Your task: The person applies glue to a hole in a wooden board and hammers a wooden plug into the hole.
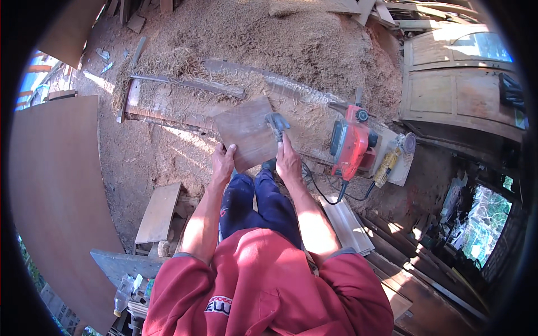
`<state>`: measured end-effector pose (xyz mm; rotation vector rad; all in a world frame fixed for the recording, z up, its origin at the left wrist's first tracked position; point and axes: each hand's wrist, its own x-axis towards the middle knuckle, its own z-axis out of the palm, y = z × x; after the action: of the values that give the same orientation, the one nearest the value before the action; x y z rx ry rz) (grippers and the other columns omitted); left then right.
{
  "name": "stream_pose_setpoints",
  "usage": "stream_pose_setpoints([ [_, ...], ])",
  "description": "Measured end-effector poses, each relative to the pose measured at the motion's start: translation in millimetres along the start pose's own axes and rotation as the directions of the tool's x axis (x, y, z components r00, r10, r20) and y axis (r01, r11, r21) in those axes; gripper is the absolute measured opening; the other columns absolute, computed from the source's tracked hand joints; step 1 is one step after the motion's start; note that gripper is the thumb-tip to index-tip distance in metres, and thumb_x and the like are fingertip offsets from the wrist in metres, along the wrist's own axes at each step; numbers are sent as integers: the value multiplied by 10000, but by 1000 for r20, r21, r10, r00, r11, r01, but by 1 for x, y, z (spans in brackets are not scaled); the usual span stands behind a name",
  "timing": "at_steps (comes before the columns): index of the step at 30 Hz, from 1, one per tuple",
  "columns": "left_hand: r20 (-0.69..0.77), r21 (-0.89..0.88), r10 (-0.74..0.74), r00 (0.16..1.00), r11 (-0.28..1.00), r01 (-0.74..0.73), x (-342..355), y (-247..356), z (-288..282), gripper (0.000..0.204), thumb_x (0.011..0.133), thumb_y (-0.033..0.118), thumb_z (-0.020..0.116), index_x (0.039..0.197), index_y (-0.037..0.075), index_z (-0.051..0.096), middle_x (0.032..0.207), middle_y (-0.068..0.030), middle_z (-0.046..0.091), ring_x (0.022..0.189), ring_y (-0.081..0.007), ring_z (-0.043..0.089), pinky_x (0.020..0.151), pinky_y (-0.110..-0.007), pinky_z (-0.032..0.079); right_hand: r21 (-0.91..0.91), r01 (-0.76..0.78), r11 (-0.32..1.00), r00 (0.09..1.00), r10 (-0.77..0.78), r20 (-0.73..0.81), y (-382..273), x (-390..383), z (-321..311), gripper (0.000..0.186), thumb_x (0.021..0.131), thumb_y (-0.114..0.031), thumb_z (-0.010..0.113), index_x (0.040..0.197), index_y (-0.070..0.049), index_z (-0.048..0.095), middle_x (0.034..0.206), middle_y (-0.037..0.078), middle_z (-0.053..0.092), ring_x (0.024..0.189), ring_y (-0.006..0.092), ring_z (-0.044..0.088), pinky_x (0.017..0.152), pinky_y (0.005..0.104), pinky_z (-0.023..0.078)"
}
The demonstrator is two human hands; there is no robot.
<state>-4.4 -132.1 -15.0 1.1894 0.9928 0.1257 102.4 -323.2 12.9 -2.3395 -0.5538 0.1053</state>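
My left hand [223,159] is closed on the lower left edge of a squarish brown wooden board [244,130], with the thumb on its face. The board is held tilted above my knees. In my right hand [288,161] is a claw hammer [276,121], gripped by its handle. The metal head lies over the board's right side; whether it touches the wood I cannot tell. Right of the hammer, a red electric planer [353,144] rests on the low workbench [314,124]. A yellow angle grinder [388,166] with a round disc sits beside it.
Sawdust and shavings [291,45] are heaped beyond the bench. A large plywood sheet [59,196] leans at the left. Black power cords [332,200] trail from the tools. Wooden cabinet doors [457,95] stand at the far right, and planks [347,224] lie at the near right.
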Motion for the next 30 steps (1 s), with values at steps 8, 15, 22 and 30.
stream_pose_setpoints([
  [8,-108,294,20,994,956,13,-10,5,5,294,949,203,674,1068,-62,628,890,-131,671,817,-193,598,755,-380,493,8,-80,997,997,80,2,-12,-21,-26,481,1061,-244,458,1430,65,457,892,288,678,780,456,676,682,544,512],
  [15,-68,305,31,997,952,-9,-7,1,4,285,950,223,667,1031,-48,633,840,-113,644,779,-187,569,732,-369,478,26,-154,988,988,154,-7,-10,-33,-20,491,1056,-200,476,1506,-20,401,1119,329,663,966,487,671,749,512,552],
  [22,-104,300,-23,994,953,53,-13,17,11,265,947,229,669,961,-33,627,834,-102,639,775,-179,567,719,-375,473,62,-208,976,976,202,80,-5,-45,-26,510,1043,-191,490,1513,-21,387,1043,330,670,909,509,661,740,549,523],
  [30,-85,375,3,996,927,29,-10,11,12,299,938,247,682,988,-44,635,850,-116,659,792,-190,592,732,-383,482,-3,-186,983,981,186,61,6,-42,-28,496,1028,-177,486,1476,22,416,1035,332,672,922,517,652,756,553,518],
])
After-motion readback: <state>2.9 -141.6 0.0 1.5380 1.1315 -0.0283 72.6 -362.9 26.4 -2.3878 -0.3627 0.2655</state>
